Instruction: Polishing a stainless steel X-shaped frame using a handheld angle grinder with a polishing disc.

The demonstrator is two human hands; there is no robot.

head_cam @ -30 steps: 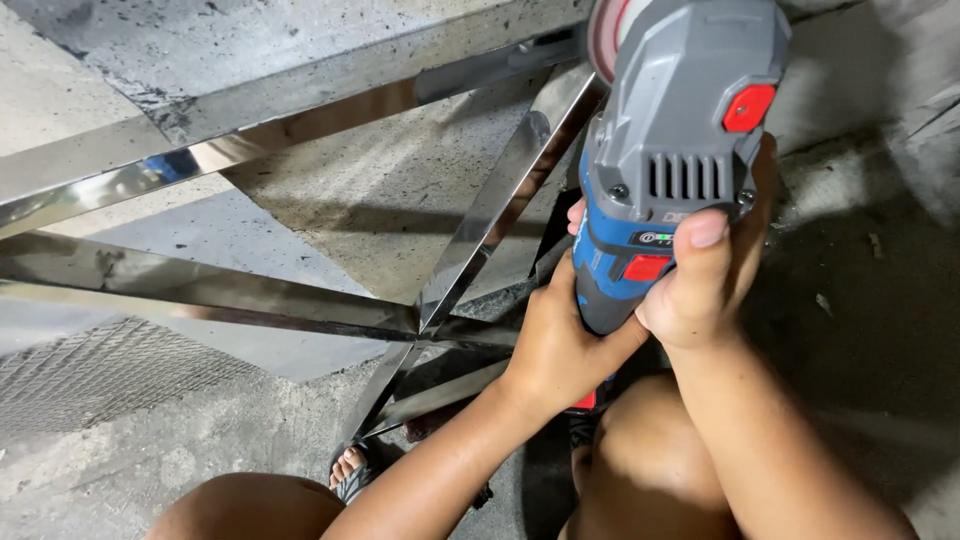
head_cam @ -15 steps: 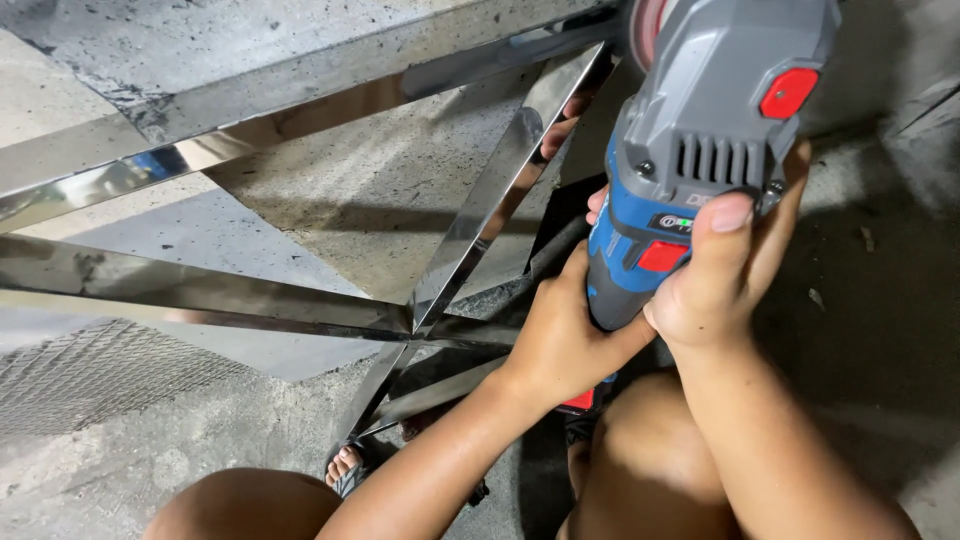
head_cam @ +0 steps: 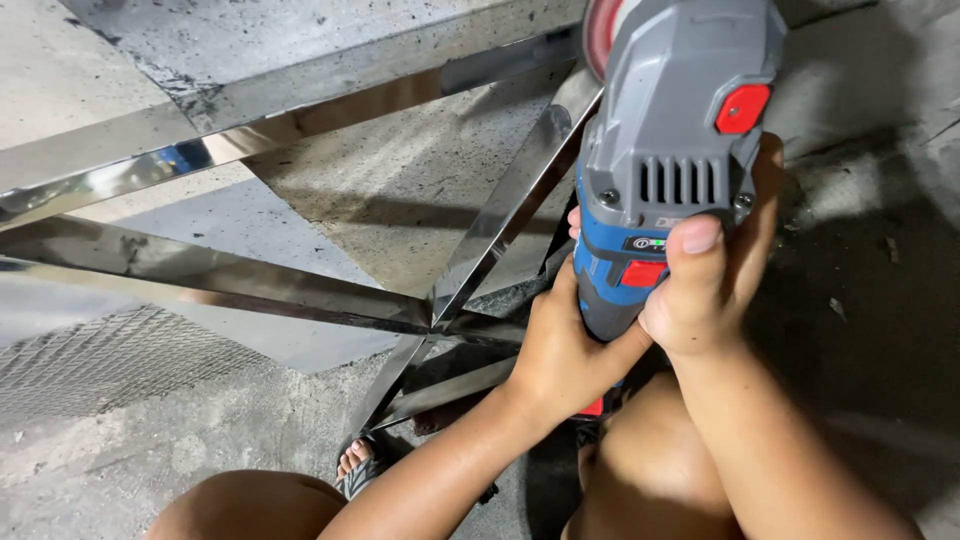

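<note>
My grinder (head_cam: 672,150): matt grey and blue plastic, glossy red buttons; frame bars (head_cam: 500,225): mirror-polished metal; floor (head_cam: 400,180): rough, speckled concrete.

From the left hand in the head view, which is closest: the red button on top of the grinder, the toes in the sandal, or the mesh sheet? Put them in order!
Measured from the left hand:
1. Toes in the sandal, below and to its left on the floor.
2. Red button, up high on the grinder, to the right.
3. Mesh sheet, far off at the left edge.
</note>
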